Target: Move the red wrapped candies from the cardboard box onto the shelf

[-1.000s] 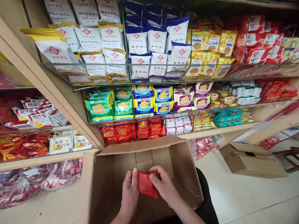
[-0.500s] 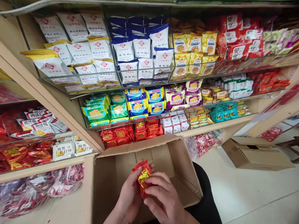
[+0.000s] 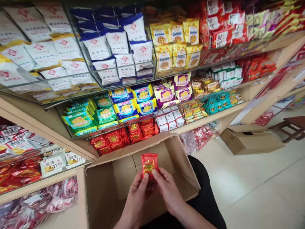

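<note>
Between both hands I hold a small red snack packet point(image 3: 149, 162) with gold lettering, its printed face toward me. My left hand point(image 3: 139, 187) grips its lower left side, thumb on the front. My right hand point(image 3: 166, 187) grips the lower right side, also with the thumb in front. The packet's lower part is covered by my fingers, and more red wrapping seems to show below the thumbs. Under my hands stands an open cardboard box point(image 3: 100, 181), whose visible inside shows bare brown walls.
Glass-fronted shelves hold rows of snack packets: white-and-blue bags point(image 3: 119, 41), yellow cookie packets point(image 3: 177, 33) and red packets point(image 3: 111, 140) low down. Bagged goods point(image 3: 202, 135) lie beneath. A second cardboard box point(image 3: 252, 140) and a wooden stool point(image 3: 293, 127) stand on the floor at right.
My right hand has shifted from over the packet's front to its right edge. The packet is now upright, facing me, held by both thumbs. The view has turned slightly right.
</note>
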Demonstrator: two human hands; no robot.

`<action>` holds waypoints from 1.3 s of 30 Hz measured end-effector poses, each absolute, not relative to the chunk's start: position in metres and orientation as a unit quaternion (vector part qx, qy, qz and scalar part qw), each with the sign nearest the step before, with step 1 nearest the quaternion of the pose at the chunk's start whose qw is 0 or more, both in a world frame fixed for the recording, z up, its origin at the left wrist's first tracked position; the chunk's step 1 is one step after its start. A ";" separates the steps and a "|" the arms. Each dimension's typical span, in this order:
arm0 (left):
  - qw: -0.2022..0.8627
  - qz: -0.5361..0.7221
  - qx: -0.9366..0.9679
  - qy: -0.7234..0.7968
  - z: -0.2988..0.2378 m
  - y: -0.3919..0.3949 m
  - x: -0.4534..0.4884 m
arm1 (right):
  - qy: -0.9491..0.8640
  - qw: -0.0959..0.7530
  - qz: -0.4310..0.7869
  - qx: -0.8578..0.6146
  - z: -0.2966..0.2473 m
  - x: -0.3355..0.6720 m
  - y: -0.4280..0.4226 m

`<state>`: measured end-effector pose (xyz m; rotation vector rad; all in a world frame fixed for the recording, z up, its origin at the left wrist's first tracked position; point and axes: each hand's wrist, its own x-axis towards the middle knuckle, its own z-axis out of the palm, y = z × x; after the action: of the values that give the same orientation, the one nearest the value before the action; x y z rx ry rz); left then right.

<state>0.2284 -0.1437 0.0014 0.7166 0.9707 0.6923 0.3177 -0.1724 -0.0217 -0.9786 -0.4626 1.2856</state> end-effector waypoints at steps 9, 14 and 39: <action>0.681 0.403 0.412 0.451 0.043 -0.104 0.236 | -0.107 0.646 0.602 -0.457 -0.048 0.341 -0.173; 0.688 0.300 0.417 0.512 0.051 -0.031 0.242 | -0.113 0.551 0.647 -0.514 -0.087 0.345 -0.179; 0.627 0.522 0.180 0.549 -0.004 0.100 0.322 | -0.059 0.496 0.735 -0.458 -0.110 0.351 -0.174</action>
<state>0.3222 0.1005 -0.0035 0.4132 1.2593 1.1962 0.3506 -0.1735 -0.1103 -1.1088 -0.1435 1.7811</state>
